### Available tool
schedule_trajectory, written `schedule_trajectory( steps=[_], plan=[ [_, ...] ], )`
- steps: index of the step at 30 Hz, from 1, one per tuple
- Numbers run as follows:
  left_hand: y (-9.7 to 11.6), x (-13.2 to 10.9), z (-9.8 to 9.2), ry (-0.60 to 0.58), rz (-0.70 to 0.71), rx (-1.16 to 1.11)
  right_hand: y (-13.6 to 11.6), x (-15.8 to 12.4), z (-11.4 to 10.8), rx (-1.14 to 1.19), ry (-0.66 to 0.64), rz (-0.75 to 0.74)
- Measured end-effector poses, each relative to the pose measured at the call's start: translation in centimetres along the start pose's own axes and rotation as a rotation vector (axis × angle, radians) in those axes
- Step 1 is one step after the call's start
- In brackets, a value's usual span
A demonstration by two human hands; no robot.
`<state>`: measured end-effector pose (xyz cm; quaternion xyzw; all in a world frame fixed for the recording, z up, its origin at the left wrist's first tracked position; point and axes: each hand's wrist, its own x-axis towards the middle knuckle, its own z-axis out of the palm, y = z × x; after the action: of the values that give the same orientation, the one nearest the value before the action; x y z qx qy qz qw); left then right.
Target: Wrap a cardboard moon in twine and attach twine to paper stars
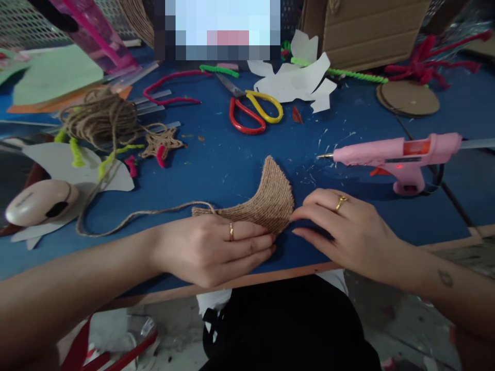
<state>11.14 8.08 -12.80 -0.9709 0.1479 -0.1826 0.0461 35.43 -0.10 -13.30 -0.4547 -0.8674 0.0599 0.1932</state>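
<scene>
l hand: fingers tog., flat over crescent's lower edge; thumb hidden, can't tell if gripping
r hand: half curled, narrow thumb-finger gap, tips at crescent's r edge; contact unclear
twine crescent: on blue table nr front edge, btwn hands; lower part covered
strand: crescent to twine bundle; end nr l hand hard to trace
pink bottle: top cut off
bg patch: pixelated, unreadable
</scene>
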Motion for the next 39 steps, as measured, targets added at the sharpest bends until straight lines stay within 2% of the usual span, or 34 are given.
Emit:
schedule_trajectory(
  steps=[8, 15, 20, 24, 31, 36, 39],
  plan=[
    [0.0, -0.2, 0.1, 0.016, 0.02, -0.003, -0.7, 0.3, 0.3, -0.086, -0.014, -0.025],
    [0.2, -0.4, 0.4, 0.02, -0.019, -0.009, -2.1, -0.2, 0.3, 0.098, -0.062, 0.001],
    [0.4, -0.5, 0.4, 0.025, -0.028, -0.015, -2.5, -0.3, 0.7, 0.141, -0.056, 0.007],
    [0.5, -0.6, 0.5, 0.026, -0.067, -0.031, -2.6, -0.2, 1.0, 0.14, -0.027, -0.002],
    [0.2, -0.4, 0.3, -0.007, -0.011, -0.051, -2.9, -0.3, 1.6, 0.102, 0.044, -0.037],
    [0.2, -0.6, 0.2, -0.049, -0.01, -0.073, -2.0, -1.4, -0.2, 0.112, 0.053, 0.006],
    [0.2, -0.9, 0.4, -0.038, -0.027, -0.089, -0.6, -3.3, -1.8, -0.005, 0.209, 0.1]
  ],
)
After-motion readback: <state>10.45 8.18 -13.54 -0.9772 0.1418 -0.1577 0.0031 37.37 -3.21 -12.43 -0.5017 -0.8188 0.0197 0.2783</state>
